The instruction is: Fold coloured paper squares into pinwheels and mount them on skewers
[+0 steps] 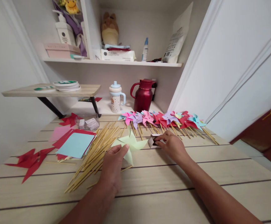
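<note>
Working over the slatted tabletop [154,199], I have the pale green pinwheel [130,142] out in front of me. Beyond it and off to its right runs a long row of pinwheels [160,119], their bright heads overlapping and their stems slanting towards me. Left of the green one lies a loose bundle of sticks [95,157]; farther left are the paper sheets [76,144], pale blue uppermost, and past those a red folded paper [34,160].

As I judge it, the step in hand is getting something small out of the little box [151,142], just right of the green pinwheel. That calls for a fine pinch on one side and a light, steady hold on the other, so that the blades don't crease.

My left hand [113,160] sits at the green pinwheel's near left edge, back of the hand up, thumb and fingers closed narrowly on the paper. My right hand [172,144] is right of it, forearm slanting in, wrist arched, fingers pointing left and dipping into the box's opening. Those fingertips are close together; whether they have anything between them I can't tell.
</note>
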Motion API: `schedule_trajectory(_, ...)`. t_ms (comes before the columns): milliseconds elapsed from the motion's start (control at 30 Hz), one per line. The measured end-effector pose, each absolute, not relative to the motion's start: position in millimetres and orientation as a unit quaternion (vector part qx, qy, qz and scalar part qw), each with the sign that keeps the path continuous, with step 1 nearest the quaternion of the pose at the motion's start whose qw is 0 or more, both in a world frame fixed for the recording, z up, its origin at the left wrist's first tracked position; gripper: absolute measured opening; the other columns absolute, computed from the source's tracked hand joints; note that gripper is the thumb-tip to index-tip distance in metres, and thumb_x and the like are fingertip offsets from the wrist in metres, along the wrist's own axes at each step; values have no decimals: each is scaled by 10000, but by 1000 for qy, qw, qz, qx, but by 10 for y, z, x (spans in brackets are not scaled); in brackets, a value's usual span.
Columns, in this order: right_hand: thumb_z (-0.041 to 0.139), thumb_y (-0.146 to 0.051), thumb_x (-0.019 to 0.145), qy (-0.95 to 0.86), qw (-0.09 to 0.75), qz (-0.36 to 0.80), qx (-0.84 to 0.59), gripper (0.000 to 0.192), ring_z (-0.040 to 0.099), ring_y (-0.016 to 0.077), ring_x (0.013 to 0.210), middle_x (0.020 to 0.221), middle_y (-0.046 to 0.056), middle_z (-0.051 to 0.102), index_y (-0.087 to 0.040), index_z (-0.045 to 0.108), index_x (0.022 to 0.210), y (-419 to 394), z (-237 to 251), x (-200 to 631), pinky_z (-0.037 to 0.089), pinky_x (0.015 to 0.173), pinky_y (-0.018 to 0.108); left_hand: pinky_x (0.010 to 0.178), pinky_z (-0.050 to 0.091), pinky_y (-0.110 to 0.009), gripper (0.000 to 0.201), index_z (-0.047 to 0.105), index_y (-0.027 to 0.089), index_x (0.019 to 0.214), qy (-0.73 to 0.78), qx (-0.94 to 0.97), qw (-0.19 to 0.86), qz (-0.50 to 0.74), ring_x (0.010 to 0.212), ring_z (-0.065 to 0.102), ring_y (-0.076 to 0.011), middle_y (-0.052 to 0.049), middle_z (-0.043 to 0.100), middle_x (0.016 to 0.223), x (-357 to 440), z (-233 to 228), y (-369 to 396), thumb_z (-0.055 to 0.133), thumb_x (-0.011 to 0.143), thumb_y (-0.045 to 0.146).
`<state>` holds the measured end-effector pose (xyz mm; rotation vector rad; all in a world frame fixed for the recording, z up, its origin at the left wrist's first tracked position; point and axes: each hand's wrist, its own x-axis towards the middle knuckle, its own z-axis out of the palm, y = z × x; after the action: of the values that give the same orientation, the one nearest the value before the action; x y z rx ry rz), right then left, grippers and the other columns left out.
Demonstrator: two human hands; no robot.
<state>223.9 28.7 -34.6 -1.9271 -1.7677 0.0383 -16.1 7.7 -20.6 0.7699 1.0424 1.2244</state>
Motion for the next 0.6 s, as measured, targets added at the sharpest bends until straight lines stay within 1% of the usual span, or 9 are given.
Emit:
schedule_trajectory(100, 607, -316, 855, -651, 223, -9, -725, 203, 572, 167, 696, 855, 44, 622, -244, 789, 798, 300, -323, 2201, 296, 567, 287, 708, 452, -284, 324, 759, 137, 807, 456, 334, 628, 535, 754, 615, -182, -67, 725, 811, -156, -197, 78, 816, 625, 399)
schedule_trajectory(267, 609, -267, 841, -651, 167, -17, -740, 205, 601, 175, 723, 873, 53, 666, -233, 770, 718, 338, -270, 2126, 256, 533, 286, 741, 453, -295, 306, 752, 137, 809, 440, 339, 637, 535, 754, 612, -183, -60, 718, 805, -137, -170, 44, 817, 626, 374)
schedule_trajectory(333, 613, -238, 836, -651, 153, -5, -743, 205, 616, 178, 737, 879, 51, 677, -225, 755, 688, 372, -256, 2117, 273, 529, 282, 737, 449, -299, 296, 745, 137, 794, 438, 347, 637, 531, 738, 602, -180, -57, 711, 794, -137, -172, 33, 813, 631, 375)
schedule_trajectory(400, 620, -225, 843, -653, 144, 15, -743, 205, 632, 183, 757, 890, 47, 684, -210, 735, 674, 409, -253, 2121, 331, 545, 278, 734, 443, -298, 297, 740, 140, 801, 440, 351, 637, 527, 746, 599, -182, -53, 704, 790, -145, -178, 30, 804, 644, 383)
schedule_trajectory(433, 624, -239, 859, -654, 143, 27, -742, 192, 637, 183, 772, 903, 45, 687, -202, 728, 702, 426, -257, 2129, 380, 571, 277, 734, 441, -297, 300, 739, 140, 806, 441, 350, 637, 527, 757, 601, -185, -51, 700, 789, -151, -181, 30, 801, 648, 388)
schedule_trajectory(500, 617, -301, 906, -654, 144, 54, -740, 161, 645, 174, 812, 962, 43, 689, -185, 711, 844, 453, -271, 2151, 486, 666, 295, 738, 437, -294, 312, 739, 141, 824, 443, 349, 636, 527, 777, 602, -188, -51, 697, 793, -164, -180, 34, 796, 654, 397)
schedule_trajectory(533, 607, -330, 925, -653, 148, 67, -740, 175, 649, 171, 838, 1002, 46, 686, -179, 693, 932, 463, -282, 2165, 522, 719, 318, 735, 433, -290, 318, 741, 142, 833, 445, 350, 635, 526, 778, 600, -185, -51, 698, 800, -170, -178, 36, 794, 658, 403)
schedule_trajectory(600, 587, -355, 948, -650, 161, 91, -737, 230, 654, 172, 889, 1078, 58, 674, -172, 650, 1071, 477, -308, 2192, 554, 787, 362, 719, 423, -279, 326, 745, 146, 836, 451, 351, 631, 525, 756, 587, -169, -50, 703, 811, -179, -169, 38, 788, 667, 421)
